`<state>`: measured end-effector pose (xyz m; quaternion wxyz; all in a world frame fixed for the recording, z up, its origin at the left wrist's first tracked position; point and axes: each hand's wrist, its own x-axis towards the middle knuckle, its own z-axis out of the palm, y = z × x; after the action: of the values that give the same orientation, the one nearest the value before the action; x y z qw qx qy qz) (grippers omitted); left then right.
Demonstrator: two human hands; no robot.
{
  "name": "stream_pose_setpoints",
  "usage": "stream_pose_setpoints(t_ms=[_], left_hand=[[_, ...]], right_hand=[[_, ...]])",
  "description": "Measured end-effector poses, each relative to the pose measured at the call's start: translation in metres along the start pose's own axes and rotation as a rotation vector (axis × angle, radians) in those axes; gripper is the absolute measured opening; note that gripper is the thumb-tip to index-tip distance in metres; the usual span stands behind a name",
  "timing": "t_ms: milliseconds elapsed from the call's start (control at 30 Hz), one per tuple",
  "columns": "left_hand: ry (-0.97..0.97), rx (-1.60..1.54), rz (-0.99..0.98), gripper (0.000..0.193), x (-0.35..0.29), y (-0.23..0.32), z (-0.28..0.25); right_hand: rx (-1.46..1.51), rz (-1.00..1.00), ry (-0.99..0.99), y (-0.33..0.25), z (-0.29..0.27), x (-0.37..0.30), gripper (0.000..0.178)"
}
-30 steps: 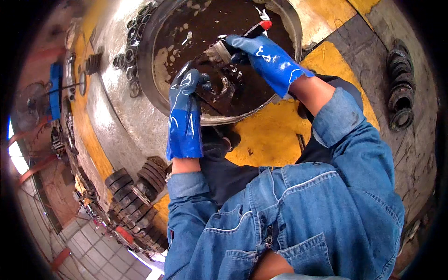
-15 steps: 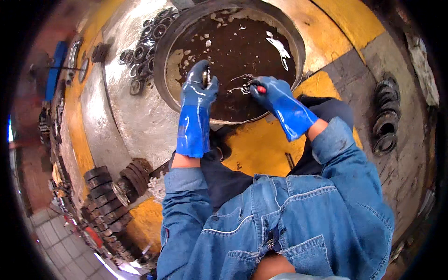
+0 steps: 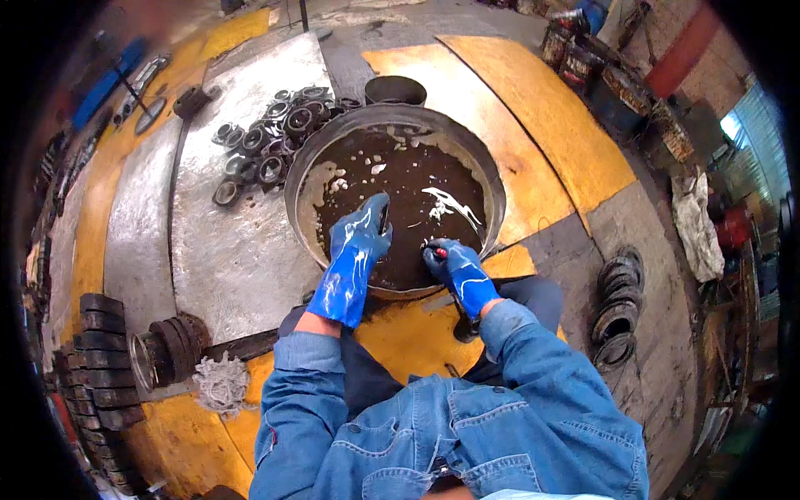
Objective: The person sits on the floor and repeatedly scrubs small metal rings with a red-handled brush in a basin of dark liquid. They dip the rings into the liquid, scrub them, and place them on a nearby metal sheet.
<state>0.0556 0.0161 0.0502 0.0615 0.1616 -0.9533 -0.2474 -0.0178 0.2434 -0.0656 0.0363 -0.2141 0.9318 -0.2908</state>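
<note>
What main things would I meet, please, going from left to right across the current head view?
Stack of dark blocks, stringy whitish bundle, left gloved hand, right gloved hand, row of dark rings, crumpled whitish sack.

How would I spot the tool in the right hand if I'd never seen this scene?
Find the big round basin of dark liquid. At its near right edge, the blue-gloved right hand grips the tool. Its bright red end sets it apart from the dark part in the left hand.
</note>
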Motion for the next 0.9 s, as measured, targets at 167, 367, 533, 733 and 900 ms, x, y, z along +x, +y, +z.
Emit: stream_pose_setpoints(t_ms=[167,367,533,733,900], left_hand=[[-0.019,0.017,0.013,0.053,0.002,0.005,-0.003],[0.084,-0.010,0.090,0.053,0.002,-0.003,0.012],[0.011,0.038,0.037,0.053,0.000,-0.002,0.006],[0.014,0.018,0.042,0.053,0.000,0.001,0.003],[0.003,0.036,0.049,0.053,0.003,0.002,0.005]], right_hand=[[-0.017,-0.002,-0.061,-0.004,-0.007,0.002,0.029],[0.093,-0.052,-0.028,0.015,0.005,0.002,0.026],[-0.028,-0.062,-0.095,0.003,0.000,0.003,0.026],[-0.016,-0.076,-0.043,0.011,0.006,0.005,0.029],[0.069,-0.081,-0.033,0.017,0.007,0.006,0.022]])
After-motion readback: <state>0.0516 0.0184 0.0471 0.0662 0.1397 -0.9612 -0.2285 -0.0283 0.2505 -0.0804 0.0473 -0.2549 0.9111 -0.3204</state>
